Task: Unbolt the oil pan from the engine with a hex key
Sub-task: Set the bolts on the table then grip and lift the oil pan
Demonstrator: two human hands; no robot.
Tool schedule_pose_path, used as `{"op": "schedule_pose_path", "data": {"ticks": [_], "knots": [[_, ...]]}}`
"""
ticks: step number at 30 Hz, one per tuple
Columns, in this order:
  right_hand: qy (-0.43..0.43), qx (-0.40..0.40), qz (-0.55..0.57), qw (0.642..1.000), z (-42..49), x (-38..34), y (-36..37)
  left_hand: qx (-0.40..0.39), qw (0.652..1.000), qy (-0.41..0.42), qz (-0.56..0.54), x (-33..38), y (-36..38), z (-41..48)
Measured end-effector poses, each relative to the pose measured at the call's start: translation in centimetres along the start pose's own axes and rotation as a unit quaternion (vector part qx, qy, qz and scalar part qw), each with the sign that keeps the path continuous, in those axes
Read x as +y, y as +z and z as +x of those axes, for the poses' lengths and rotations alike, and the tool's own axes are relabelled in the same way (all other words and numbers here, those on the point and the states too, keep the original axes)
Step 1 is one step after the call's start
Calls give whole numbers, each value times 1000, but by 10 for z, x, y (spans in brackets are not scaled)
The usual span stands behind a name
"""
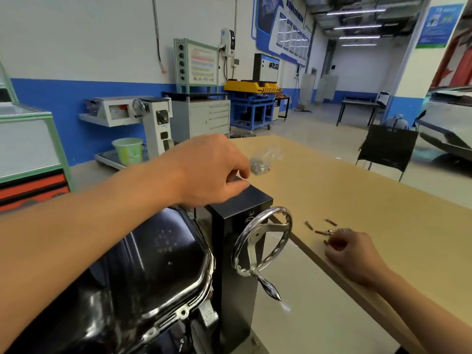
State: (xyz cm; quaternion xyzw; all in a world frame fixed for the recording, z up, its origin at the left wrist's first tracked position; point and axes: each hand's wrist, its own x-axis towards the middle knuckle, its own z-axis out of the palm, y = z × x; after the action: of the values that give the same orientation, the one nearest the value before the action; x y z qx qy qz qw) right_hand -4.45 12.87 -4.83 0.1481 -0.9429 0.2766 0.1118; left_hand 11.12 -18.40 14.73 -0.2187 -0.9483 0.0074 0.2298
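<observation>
Loose bolts (320, 231) on the table (357, 190), right of the stand column (237, 310), are being covered by the right hand (355, 254), fingers curled; whether one is being pinched cannot be told. The left hand (212, 169) is being rested atop the column, fingers loosely bent, while the oil pan (143, 264), left of the column, is being judged largely unbolted yet unlifted

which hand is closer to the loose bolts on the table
Right. The right hand is at the loose bolts; the left hand rests atop the black stand, farther off.

Oil pan (153, 264) left of the handwheel (263, 242); bolts (320, 232) on the table (357, 190), right.
</observation>
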Motion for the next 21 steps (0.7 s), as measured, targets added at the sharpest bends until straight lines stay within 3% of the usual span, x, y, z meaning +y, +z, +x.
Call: {"op": "schedule_pose_path", "data": {"ticks": [7, 10, 15, 17, 21], "knots": [[-28, 37, -52, 998, -4, -30, -8, 21, 999, 3, -35, -5, 2, 0], [-134, 87, 49, 986, -3, -95, -13, 26, 998, -13, -46, -7, 0, 0], [-258, -8, 197, 946, 3, -208, -21, 18, 998, -15, -56, -7, -6, -2], [-302, -15, 236, 923, 0, -225, -22, 18, 998, -16, -66, -6, -8, -3], [-301, -11, 282, 911, 1, -219, -18, 23, 995, -17, -94, -5, -7, -4]]}}
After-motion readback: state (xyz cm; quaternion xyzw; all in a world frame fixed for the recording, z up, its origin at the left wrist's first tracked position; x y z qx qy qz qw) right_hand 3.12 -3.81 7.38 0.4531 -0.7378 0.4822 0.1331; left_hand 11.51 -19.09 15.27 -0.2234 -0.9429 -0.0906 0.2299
